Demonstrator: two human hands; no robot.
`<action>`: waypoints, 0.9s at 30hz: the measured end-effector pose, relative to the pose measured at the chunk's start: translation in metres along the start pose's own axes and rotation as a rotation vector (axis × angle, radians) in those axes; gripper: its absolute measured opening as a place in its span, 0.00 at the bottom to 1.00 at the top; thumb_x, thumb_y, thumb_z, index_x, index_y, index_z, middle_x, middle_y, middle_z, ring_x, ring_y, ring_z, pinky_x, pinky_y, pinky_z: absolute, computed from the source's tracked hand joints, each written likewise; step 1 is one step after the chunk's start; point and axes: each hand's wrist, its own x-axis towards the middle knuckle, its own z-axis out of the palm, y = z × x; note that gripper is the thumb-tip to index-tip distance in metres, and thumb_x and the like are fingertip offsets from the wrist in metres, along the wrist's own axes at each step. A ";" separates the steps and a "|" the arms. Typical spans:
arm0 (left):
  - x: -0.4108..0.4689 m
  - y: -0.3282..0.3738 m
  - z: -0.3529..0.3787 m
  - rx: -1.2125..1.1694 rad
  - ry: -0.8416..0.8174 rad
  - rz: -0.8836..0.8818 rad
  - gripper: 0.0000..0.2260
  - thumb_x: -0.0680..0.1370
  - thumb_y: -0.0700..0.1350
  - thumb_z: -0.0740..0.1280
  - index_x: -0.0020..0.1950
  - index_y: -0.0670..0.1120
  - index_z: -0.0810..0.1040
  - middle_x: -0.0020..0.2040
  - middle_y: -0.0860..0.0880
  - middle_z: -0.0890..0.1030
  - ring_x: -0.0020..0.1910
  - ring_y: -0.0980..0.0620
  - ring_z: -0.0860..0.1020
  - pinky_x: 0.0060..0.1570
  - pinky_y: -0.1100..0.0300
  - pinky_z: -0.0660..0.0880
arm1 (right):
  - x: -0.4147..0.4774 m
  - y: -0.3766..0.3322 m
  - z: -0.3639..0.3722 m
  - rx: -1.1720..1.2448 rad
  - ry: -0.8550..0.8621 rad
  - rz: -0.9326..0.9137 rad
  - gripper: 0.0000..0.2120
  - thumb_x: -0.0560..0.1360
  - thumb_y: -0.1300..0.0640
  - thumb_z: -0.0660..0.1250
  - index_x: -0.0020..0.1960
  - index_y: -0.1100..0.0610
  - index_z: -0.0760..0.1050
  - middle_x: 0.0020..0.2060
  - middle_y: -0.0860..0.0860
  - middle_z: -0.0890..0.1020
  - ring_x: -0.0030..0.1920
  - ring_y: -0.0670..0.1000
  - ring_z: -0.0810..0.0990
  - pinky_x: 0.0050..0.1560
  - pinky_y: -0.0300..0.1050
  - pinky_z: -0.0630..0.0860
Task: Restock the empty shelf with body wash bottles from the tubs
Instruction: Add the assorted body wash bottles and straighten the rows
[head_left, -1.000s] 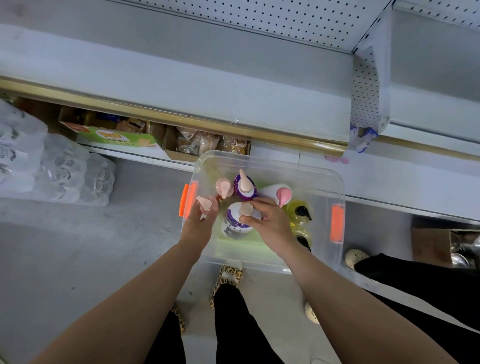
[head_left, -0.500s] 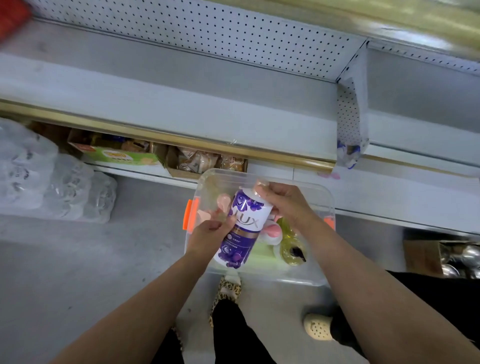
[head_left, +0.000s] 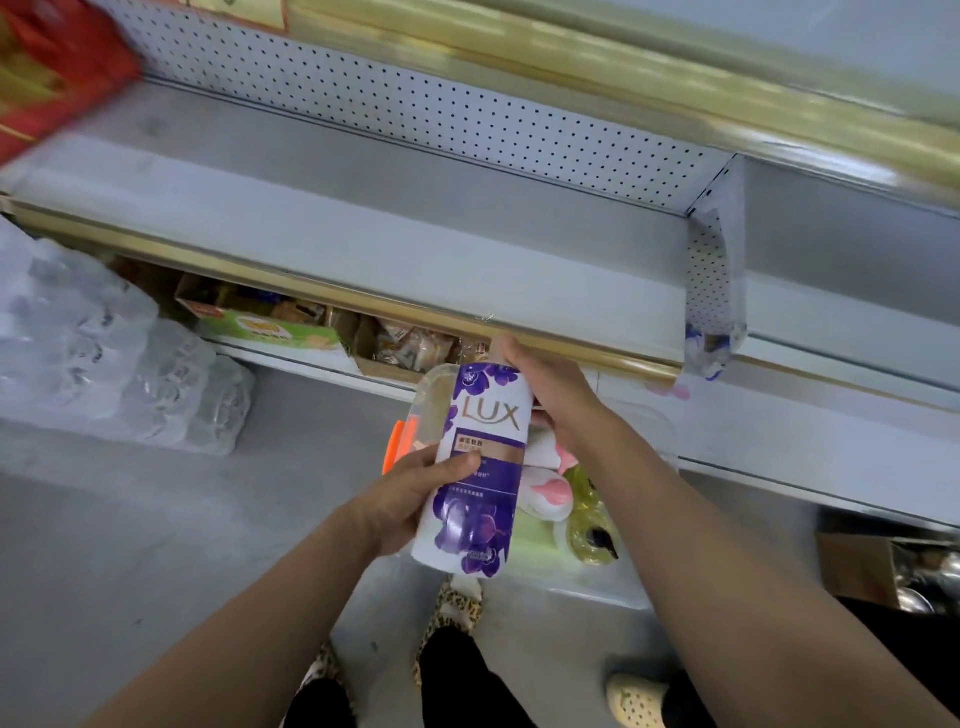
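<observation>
A white and purple LUX body wash bottle (head_left: 480, 467) is held above the clear tub (head_left: 644, 582), label facing me, top end toward the shelf. My left hand (head_left: 415, 493) grips its lower left side. My right hand (head_left: 556, 395) holds its top end, hiding the pump. In the tub below lie bottles with pink pumps (head_left: 553, 491) and a yellow bottle with a black pump (head_left: 592, 530). The bare grey shelf (head_left: 363, 218) with a gold front rail runs just beyond the bottle.
Shrink-wrapped water bottle packs (head_left: 114, 364) sit on the floor at left. Cartons of snacks (head_left: 260, 325) fill the bottom shelf under the rail. A red package (head_left: 47, 67) shows at top left. A cardboard box (head_left: 872, 571) stands at right. A person's shoe (head_left: 636, 699) is near my feet.
Both hands lifted the purple bottle out of the tub and raised it toward the shelf edge. My view tilted upward, bringing more of the shelf into sight.
</observation>
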 end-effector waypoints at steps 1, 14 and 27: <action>-0.001 -0.002 -0.006 -0.014 0.030 0.008 0.45 0.52 0.53 0.85 0.66 0.45 0.73 0.55 0.40 0.83 0.52 0.41 0.83 0.47 0.49 0.80 | 0.005 0.005 0.004 0.037 -0.003 0.004 0.22 0.75 0.35 0.67 0.54 0.53 0.81 0.47 0.50 0.87 0.50 0.52 0.84 0.48 0.47 0.79; 0.000 -0.030 -0.061 -0.252 0.200 0.047 0.45 0.53 0.54 0.84 0.65 0.40 0.76 0.60 0.34 0.79 0.52 0.37 0.81 0.52 0.45 0.80 | 0.057 0.117 0.021 -0.183 0.066 -0.039 0.28 0.71 0.53 0.77 0.68 0.52 0.71 0.58 0.48 0.79 0.56 0.50 0.77 0.55 0.46 0.73; 0.007 -0.045 -0.074 -0.263 0.230 -0.006 0.47 0.54 0.55 0.84 0.68 0.41 0.73 0.62 0.34 0.79 0.55 0.35 0.79 0.54 0.42 0.78 | 0.077 0.147 0.022 -0.279 0.202 -0.169 0.30 0.67 0.53 0.81 0.66 0.51 0.74 0.56 0.46 0.82 0.57 0.50 0.79 0.60 0.51 0.76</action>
